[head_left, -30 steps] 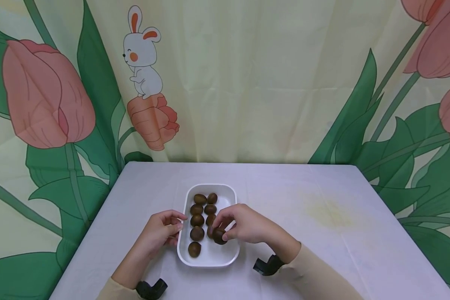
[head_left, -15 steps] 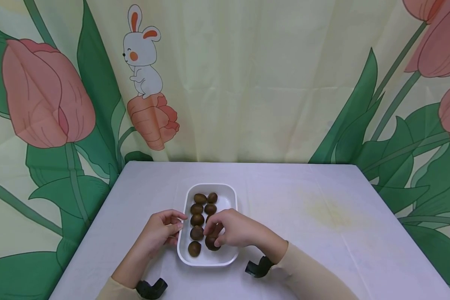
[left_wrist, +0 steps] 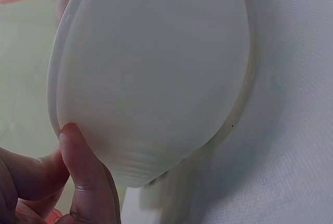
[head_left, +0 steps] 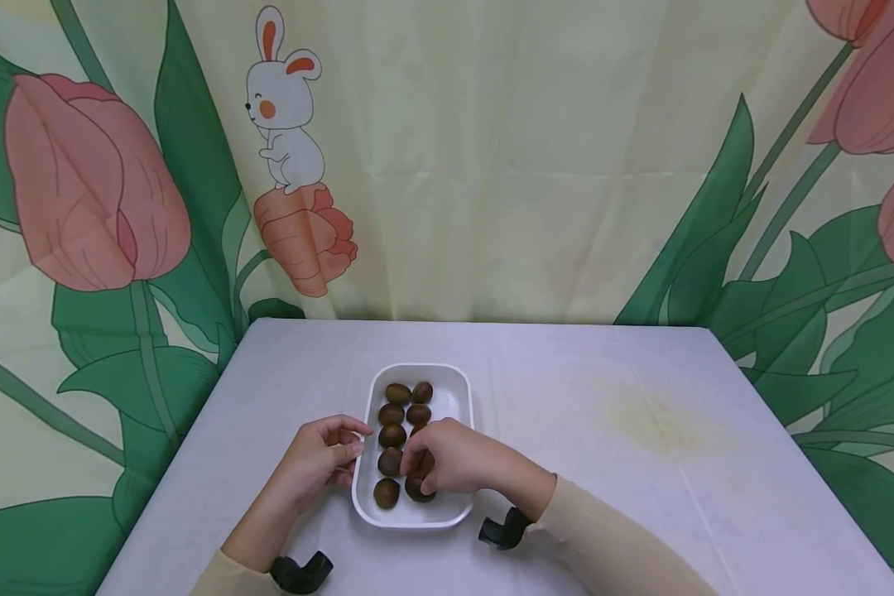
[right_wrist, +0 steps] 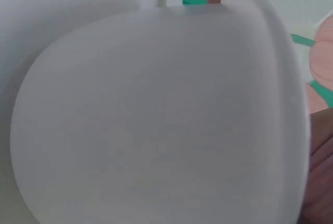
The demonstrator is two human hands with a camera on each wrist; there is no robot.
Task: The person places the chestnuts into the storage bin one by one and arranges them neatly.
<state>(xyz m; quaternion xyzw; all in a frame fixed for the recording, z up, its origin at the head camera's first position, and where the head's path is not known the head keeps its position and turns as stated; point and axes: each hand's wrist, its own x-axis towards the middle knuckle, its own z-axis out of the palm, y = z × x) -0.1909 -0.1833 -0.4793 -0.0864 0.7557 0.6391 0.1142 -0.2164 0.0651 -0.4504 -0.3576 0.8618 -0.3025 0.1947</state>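
A white tray (head_left: 458,389) lies on the table with several brown chestnuts (head_left: 391,414) in two columns. The left hand (head_left: 324,455) holds the tray's left rim; in the left wrist view its thumb (left_wrist: 78,156) rests against the outer wall. The right hand (head_left: 454,459) reaches over the tray's right side and pinches a chestnut (head_left: 420,488) low in the right column, beside the bottom chestnut (head_left: 386,494) of the left column. Its fingers hide part of that right column. In the right wrist view the tray's outer wall (right_wrist: 156,109) covers most of the picture and hides the fingertips.
A white cloth covers the table (head_left: 603,480), with a yellowish stain (head_left: 651,422) at right. Behind it hangs a curtain (head_left: 492,165) printed with tulips and a rabbit. Black wrist mounts (head_left: 301,573) sit below both hands.
The right hand has moved left and slightly down, bringing its chestnut from the tray's middle right to the lower end of the right column. The left hand and tray stay in place.
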